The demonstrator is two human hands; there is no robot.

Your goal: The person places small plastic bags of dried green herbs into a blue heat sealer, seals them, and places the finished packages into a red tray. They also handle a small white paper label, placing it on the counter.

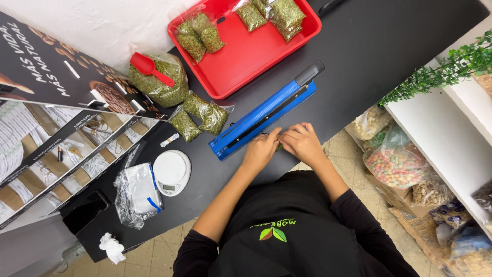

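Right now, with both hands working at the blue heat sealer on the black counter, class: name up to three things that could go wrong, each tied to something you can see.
1. Both hands, left and right, sit close to the blue heat sealer; fingers could get pinched or burned.
2. The small bag is nearly hidden under the hands, so its seal may come out crooked.
3. The sealer sits near the counter edge and might slip off.

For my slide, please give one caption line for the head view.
Both hands, left hand and right hand, hold a small bag at a blue heat sealer on a black counter.
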